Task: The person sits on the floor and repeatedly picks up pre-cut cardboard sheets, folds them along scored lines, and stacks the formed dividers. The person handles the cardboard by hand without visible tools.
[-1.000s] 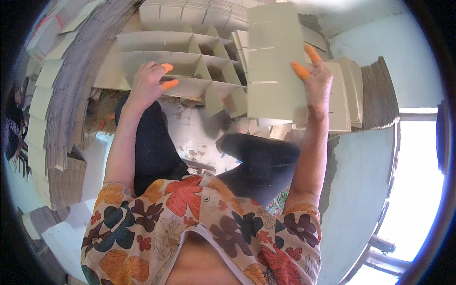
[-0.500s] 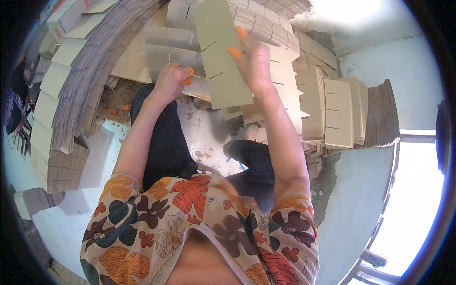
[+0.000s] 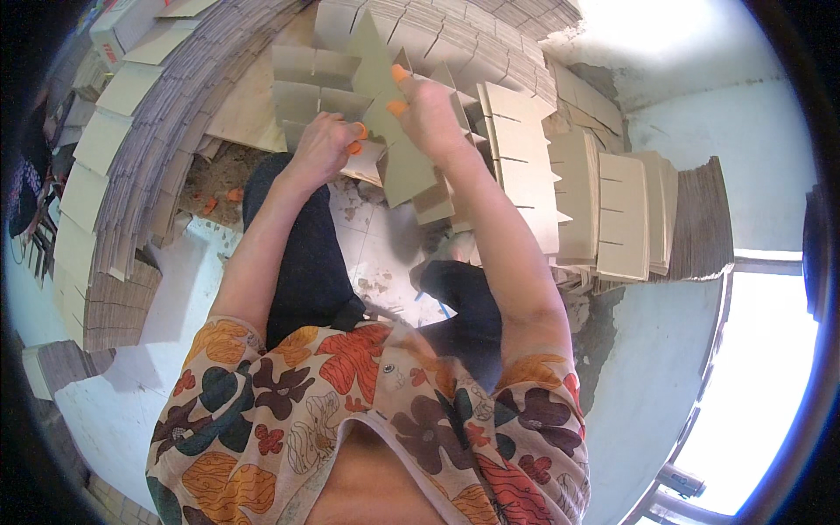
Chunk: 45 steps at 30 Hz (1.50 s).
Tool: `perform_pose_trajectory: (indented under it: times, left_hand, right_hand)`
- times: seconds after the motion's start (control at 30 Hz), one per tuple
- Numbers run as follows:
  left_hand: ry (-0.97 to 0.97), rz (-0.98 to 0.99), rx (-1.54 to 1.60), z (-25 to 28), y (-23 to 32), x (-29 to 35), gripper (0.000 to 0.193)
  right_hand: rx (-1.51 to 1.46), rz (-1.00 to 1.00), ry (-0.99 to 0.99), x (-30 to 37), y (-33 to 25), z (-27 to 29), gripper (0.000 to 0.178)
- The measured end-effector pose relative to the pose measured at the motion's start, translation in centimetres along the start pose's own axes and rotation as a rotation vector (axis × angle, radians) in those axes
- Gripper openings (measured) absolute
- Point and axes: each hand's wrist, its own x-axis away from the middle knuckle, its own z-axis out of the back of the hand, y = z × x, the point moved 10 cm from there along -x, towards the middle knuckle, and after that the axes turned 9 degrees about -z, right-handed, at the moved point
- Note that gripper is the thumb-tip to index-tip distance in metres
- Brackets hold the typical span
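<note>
My right hand (image 3: pixel 429 115), with orange covers on its fingertips, grips a slotted cardboard strip (image 3: pixel 405 175). The strip stands turned at an angle among crossing cardboard dividers (image 3: pixel 313 66), which form a partly interlocked grid in front of me. At the near left part of this grid, my left hand (image 3: pixel 324 147) is closed on a divider's edge; it too wears orange fingertip covers. Its fingertips are partly hidden. Exactly how the strip's slots meet the dividers cannot be made out.
Slotted cardboard sheets (image 3: pixel 525 166) are piled just right of the grid, with more stacks (image 3: pixel 623 214) beyond. A long row of cardboard bundles (image 3: pixel 144 140) curves along the left. Further bundles (image 3: pixel 464 44) line the back. My knees flank the littered tile floor (image 3: pixel 354 236).
My right hand has moved left and slightly down, bringing the strip in among the dividers and turning it more edge-on. My left hand has shifted only slightly.
</note>
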Motion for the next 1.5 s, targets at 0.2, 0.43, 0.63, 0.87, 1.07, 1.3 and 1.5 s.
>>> perform_pose_trajectory:
  times: [0.2,0.43,0.63,0.87,1.07,1.3,1.5]
  left_hand:
    - [0.002,0.017,0.038,-0.3,-0.4,-0.1,0.014]
    - [-0.002,0.035,0.024,0.1,0.0,-0.3,0.015]
    - [-0.038,0.037,0.039,-1.0,-0.7,-0.2,0.014]
    - [-0.009,0.061,0.072,-0.1,0.0,-0.2,0.018]
    - [-0.045,0.098,0.071,-0.4,0.0,-0.4,0.019]
    - [-0.036,0.069,0.025,0.0,0.0,-0.3,0.020]
    - [-0.045,0.083,0.028,-0.3,-0.1,-0.2,0.021]
  right_hand:
    - [0.096,-0.013,0.027,0.1,-0.9,-0.3,0.012]
    - [0.075,-0.027,0.035,1.1,-0.4,-1.1,0.010]
    - [0.235,-0.093,-0.180,1.9,0.5,-4.9,0.017]
    - [0.191,-0.205,0.453,6.8,7.4,8.0,0.031]
    - [0.409,-0.752,0.238,15.1,22.7,13.3,0.071]
    - [-0.321,-0.824,0.049,17.0,28.1,11.7,0.047]
    - [-0.611,-1.002,0.276,19.0,30.7,12.7,0.029]
